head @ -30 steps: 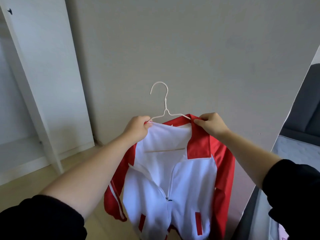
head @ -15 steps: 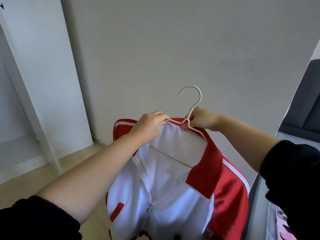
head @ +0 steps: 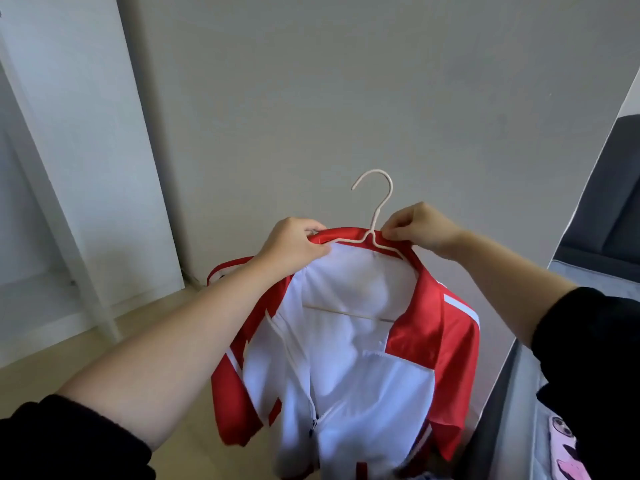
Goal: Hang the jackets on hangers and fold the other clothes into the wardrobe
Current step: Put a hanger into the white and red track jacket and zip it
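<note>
Jacket (head: 363,393): red and white, on cream hanger (head: 379,206)
Left hand (head: 294,242): fingers grip collar
Right hand (head: 420,225): fingers pinch hanger
Wardrobe (head: 86,133): white, leftward

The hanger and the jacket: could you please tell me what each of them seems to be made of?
The hanger looks like thin metal wire with a matte cream coating: a slender, even rod bent into a hook; solid plastic is possible. The jacket looks like light, smooth synthetic cloth, perhaps polyester: faint sheen and soft folds on its red and white panels.
</note>
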